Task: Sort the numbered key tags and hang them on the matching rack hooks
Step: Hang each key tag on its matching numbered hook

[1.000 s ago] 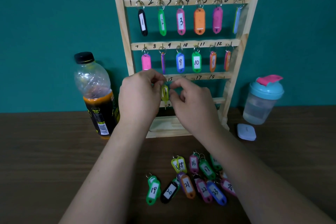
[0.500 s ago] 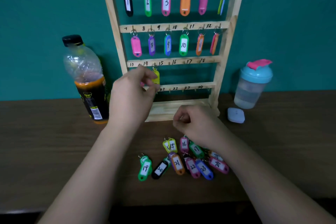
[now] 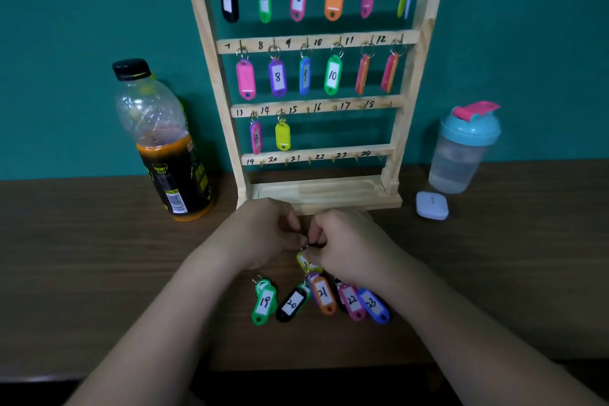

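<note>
While the curled fingers of the left hand (image 3: 263, 234) and the right hand (image 3: 346, 247) meet and pinch the ring of the yellow tag (image 3: 306, 263), that tag lies on the table (image 3: 99, 257), touching the loose tags (image 3: 324, 295), near the foot of the rack (image 3: 329, 199).

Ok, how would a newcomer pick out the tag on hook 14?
Find the wooden rack against the teal wall, third rail down. Two tags hang there. The yellow-green tag shows no number, unlike the pink tag on its left.
</note>
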A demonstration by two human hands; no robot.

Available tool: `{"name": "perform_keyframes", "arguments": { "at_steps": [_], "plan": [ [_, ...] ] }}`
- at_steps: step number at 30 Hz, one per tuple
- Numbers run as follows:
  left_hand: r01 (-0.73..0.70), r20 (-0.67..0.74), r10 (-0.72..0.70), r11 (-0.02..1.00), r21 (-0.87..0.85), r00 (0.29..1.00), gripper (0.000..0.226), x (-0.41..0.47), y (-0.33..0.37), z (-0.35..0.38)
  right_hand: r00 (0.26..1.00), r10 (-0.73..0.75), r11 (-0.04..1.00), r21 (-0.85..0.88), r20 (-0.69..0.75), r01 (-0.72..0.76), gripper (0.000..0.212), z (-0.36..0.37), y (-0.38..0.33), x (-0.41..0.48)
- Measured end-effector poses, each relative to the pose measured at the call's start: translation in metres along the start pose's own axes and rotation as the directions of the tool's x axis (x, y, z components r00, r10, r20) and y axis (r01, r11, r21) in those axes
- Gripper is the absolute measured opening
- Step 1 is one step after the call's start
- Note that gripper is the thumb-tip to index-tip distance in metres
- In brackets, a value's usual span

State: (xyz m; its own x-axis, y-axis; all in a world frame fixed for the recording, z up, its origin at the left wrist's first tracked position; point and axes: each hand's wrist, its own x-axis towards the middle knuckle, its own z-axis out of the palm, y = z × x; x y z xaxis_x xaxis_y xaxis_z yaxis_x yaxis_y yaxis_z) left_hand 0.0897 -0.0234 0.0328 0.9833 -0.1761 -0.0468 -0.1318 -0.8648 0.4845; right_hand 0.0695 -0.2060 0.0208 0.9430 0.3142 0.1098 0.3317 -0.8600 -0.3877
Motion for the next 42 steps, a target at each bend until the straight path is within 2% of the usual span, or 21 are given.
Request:
{"name": "perform_keyframes", "arguments": {
  "at_steps": [4, 11, 20, 25, 32, 39, 42],
  "plan": [
    [-0.011, 0.024, 0.011, 1.000, -0.003, 1.000, 0.009, 0.001, 0.005, 0.004, 0.999, 0.048, 0.998, 0.047, 0.007, -0.048, 0.018, 0.003, -0.003, 0.001],
    [-0.020, 0.026, 0.020, 1.000, 0.006, 0.999, 0.012, 0.001, 0.004, 0.004, 0.996, 0.089, 0.992, 0.091, 0.005, -0.089, 0.018, 0.011, -0.009, 0.004],
    [-0.027, 0.018, 0.027, 1.000, 0.004, 0.999, 0.013, 0.000, -0.003, -0.001, 0.998, 0.034, 0.997, 0.065, -0.051, -0.031, 0.016, 0.007, -0.002, 0.007],
    [-0.031, -0.014, 0.031, 0.999, 0.042, 0.999, 0.015, -0.001, -0.006, -0.007, 1.000, -0.010, 1.000, 0.019, -0.014, 0.010, 0.015, -0.005, 0.006, 0.008],
    [-0.033, -0.040, 0.033, 0.999, 0.000, 0.999, 0.013, 0.000, -0.005, -0.009, 1.000, 0.000, 1.000, 0.000, 0.031, 0.000, 0.013, -0.004, 0.005, 0.012],
    [-0.023, -0.005, 0.023, 1.000, -0.012, 1.000, 0.015, 0.001, -0.005, -0.008, 1.000, -0.007, 1.000, 0.017, 0.013, 0.007, 0.006, -0.008, 0.006, 0.014],
    [-0.018, 0.005, 0.018, 1.000, -0.006, 1.000, 0.015, 0.002, -0.006, -0.007, 0.997, -0.035, 0.999, 0.003, 0.069, 0.035, 0.016, -0.010, 0.002, 0.009]
  ]
}}
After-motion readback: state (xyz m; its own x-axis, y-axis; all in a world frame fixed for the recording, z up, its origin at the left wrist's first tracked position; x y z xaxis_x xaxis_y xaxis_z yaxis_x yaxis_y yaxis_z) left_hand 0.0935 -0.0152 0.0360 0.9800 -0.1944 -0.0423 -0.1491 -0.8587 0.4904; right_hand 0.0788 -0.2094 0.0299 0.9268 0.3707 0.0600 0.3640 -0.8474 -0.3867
